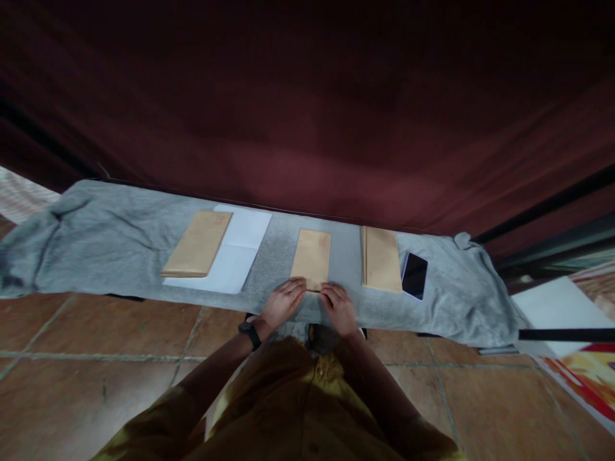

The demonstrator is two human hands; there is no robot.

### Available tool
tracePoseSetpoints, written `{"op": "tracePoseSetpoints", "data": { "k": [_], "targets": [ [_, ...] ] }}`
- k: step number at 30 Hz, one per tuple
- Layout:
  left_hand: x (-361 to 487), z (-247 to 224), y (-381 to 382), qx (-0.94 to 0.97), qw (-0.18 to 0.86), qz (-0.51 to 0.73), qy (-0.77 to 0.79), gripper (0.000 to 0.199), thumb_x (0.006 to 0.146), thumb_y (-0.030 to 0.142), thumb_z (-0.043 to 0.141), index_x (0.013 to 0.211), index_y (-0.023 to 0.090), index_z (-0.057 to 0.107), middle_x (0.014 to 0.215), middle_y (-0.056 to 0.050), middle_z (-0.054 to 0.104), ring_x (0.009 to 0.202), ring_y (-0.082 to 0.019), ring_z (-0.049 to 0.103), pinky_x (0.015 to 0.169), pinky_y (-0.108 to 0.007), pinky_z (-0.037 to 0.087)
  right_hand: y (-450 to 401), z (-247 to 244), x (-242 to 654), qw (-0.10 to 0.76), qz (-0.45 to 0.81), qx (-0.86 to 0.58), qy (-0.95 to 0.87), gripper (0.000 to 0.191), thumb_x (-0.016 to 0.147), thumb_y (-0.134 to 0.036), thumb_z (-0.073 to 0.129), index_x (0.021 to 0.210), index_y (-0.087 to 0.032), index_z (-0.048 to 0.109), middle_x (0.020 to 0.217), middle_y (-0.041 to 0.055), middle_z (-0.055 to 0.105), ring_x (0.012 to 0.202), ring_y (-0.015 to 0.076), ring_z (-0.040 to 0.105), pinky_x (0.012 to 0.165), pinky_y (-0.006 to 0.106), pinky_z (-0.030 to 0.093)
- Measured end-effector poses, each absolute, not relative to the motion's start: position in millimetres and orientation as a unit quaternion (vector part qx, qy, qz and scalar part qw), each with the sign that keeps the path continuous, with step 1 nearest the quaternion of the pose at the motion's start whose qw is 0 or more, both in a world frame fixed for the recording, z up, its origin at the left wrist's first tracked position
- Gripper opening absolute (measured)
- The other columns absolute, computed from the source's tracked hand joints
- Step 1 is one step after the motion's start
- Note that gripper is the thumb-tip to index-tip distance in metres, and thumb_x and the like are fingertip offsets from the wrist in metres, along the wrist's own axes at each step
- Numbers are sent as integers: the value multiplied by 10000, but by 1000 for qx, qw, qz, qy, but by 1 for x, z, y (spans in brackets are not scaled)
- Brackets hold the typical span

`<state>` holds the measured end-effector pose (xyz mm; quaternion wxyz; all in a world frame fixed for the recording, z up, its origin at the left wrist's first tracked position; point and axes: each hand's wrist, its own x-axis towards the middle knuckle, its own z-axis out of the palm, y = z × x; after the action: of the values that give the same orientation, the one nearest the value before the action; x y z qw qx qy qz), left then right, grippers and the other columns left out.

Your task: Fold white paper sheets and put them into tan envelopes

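Observation:
A brown paper envelope (311, 255) lies lengthwise in front of me on the grey cloth. At its near left corner, my left hand (284, 301) has its fingers closed on the edge. My right hand (340, 307) grips the near right corner in the same way. Between the two hands the near edge shows a thin dark line; whether it is a fold cannot be made out. To the left, a stack of brown envelopes (199, 244) rests partly over white paper sheets (243, 246). More brown envelopes (383, 259) form a pile to the right.
A phone (414, 276) with a dark screen lies right of the right-hand pile. Grey cloth (120, 237) covers the narrow table, bunched at both ends. A dark red curtain (307, 128) hangs behind it. Below is a tiled floor (504, 397), with a white board (562, 310) at far right.

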<state>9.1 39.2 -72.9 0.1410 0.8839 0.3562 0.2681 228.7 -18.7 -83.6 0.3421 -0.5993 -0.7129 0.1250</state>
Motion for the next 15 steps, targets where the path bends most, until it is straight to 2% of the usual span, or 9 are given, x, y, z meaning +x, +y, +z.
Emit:
{"op": "tracePoseSetpoints", "data": {
  "k": [15],
  "targets": [
    [21,-70,38,874,122,271,385,294,1070,252,420,1235,183,655,1232,-88,731,1202,-213,666,1063,-386,556,-18,-80,224,319,93,-630,-702,176,1032,-214,533,1042,-231,708,1208,63,744,1136,215,662,1001,370,486]
  ]
}}
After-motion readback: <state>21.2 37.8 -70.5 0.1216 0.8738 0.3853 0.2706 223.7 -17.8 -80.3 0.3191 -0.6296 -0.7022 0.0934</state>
